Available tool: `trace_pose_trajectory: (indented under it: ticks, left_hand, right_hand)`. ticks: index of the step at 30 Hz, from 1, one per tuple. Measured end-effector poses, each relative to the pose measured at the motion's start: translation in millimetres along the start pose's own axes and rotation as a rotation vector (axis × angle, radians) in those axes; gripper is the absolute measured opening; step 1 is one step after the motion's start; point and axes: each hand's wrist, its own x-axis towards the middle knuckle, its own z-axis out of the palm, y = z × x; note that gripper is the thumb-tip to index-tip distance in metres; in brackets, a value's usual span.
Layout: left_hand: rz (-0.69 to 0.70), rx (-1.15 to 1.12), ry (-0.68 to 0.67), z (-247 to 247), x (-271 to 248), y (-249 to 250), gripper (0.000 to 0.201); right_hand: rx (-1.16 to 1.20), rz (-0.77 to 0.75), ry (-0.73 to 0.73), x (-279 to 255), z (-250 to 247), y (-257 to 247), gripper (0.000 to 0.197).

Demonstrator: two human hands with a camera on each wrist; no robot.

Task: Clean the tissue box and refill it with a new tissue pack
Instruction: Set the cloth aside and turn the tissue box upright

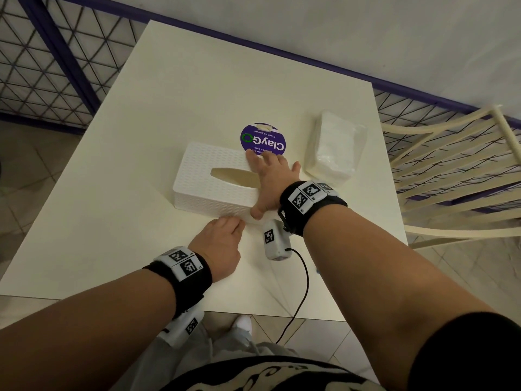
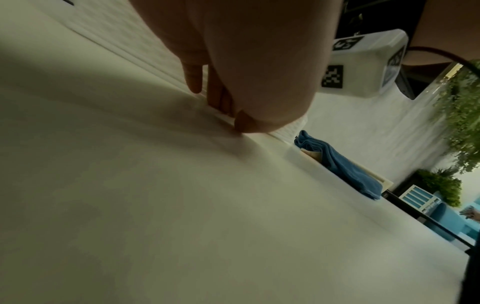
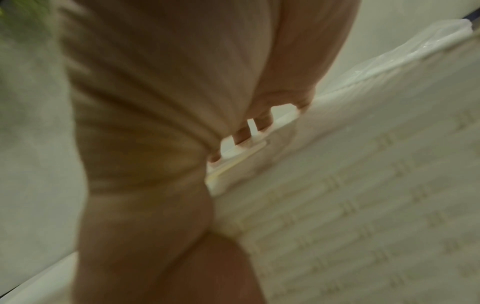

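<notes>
A white woven-pattern tissue box with an oval slot lies on the table's middle. My right hand spans its right end, with the fingers spread over the top to the far edge and the thumb on the near side wall; the right wrist view shows the fingertips curled over the box edge. My left hand rests on the table in front of the box, its fingertips touching the box's near bottom edge. A wrapped white tissue pack lies to the right, apart from the box.
The white table carries a round purple sticker behind the box. A cream slatted chair stands at the right. A blue cloth hangs past the table's edge. A black cable trails from my right wrist.
</notes>
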Motion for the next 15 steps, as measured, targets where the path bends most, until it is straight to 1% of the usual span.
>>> trace_pose_trajectory:
  ticks: [2,3,5,8,15]
  left_hand:
    - [-0.019,0.003,-0.028,-1.0,2.6,1.6,0.063]
    - [-0.027,0.014,-0.014,-0.8,3.0,2.3,0.064]
    - [-0.049,0.056,-0.012,-1.6,3.9,4.6,0.063]
    - [-0.084,0.109,-0.057,-4.8,5.5,8.4,0.061]
    - [-0.118,0.200,-0.081,-9.9,5.4,11.5,0.057]
  right_hand:
    - [-0.004,0.003,0.005,-0.4,0.4,-1.2,0.136]
    - [-0.005,0.004,0.003,-0.3,-0.5,-1.3,0.136]
    - [-0.007,0.003,-0.008,0.3,-3.1,-1.3,0.135]
    - [-0.011,0.001,-0.021,0.7,-6.3,-1.6,0.134]
    - [0.021,0.000,-0.049,6.6,-20.3,3.0,0.127]
